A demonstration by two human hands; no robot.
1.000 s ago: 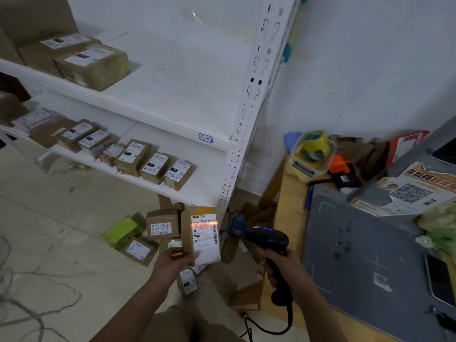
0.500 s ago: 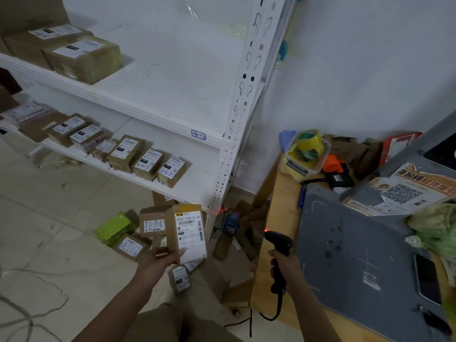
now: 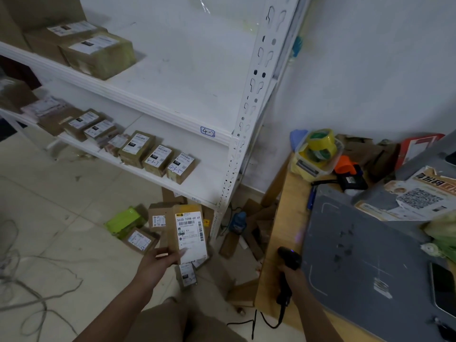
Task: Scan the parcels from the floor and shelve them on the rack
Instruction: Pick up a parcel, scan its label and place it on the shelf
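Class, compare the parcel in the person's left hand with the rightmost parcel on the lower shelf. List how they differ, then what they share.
The held parcel stands upright, gripped by the left hand; the shelf parcel lies flat on the lower shelf, label up. The shelf parcel's label carries handwritten numbers; the held parcel's label shows print only. Shared: both are brown cardboard with a white printed label.
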